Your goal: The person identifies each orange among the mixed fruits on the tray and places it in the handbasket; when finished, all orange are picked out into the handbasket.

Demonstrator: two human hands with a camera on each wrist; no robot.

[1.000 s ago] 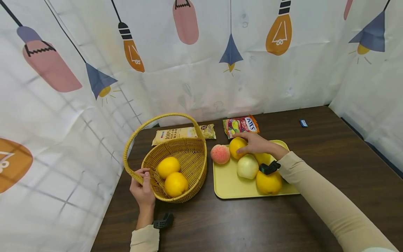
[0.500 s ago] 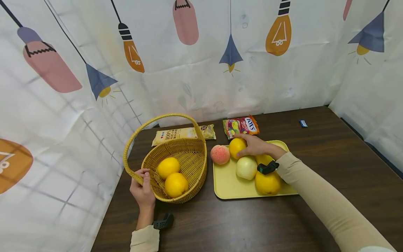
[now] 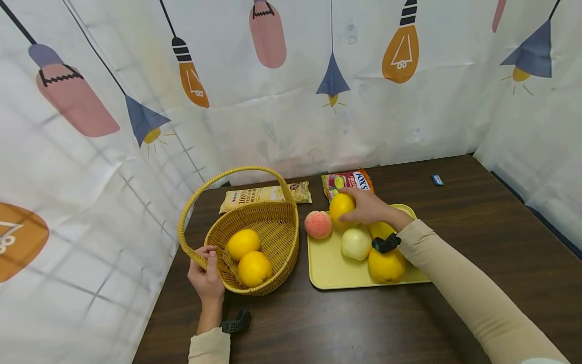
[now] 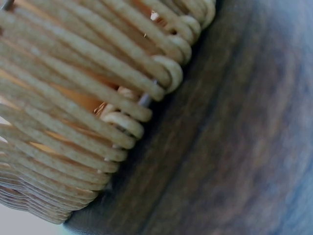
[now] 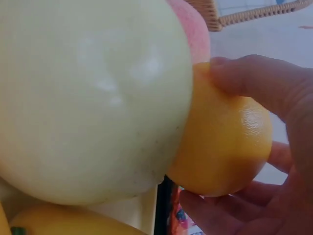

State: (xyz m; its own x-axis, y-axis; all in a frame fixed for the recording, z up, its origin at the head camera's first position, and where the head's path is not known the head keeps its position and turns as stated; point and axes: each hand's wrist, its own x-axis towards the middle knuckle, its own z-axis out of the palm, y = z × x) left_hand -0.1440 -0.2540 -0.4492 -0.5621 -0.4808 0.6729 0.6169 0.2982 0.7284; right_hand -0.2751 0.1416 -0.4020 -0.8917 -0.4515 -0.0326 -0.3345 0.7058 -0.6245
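Orange fruit (image 3: 341, 207) now lifts off the yellow tray (image 3: 328, 265), gripped in the right hand (image 3: 369, 208); the left hand (image 3: 206, 275) still clutches the basket (image 3: 273, 227) rim.

The tabletop (image 3: 454, 212) was dark brown wood grain. The woven basket (image 3: 273, 227) was tan-yellow, its two oranges (image 3: 243, 243) bright orange-yellow. The tray (image 3: 332, 268) was pale yellow. The peach (image 3: 318, 224) was pink-red, the round fruit (image 3: 356, 243) creamy white. The backdrop (image 3: 291, 91) was white with orange, pink and blue lamps.
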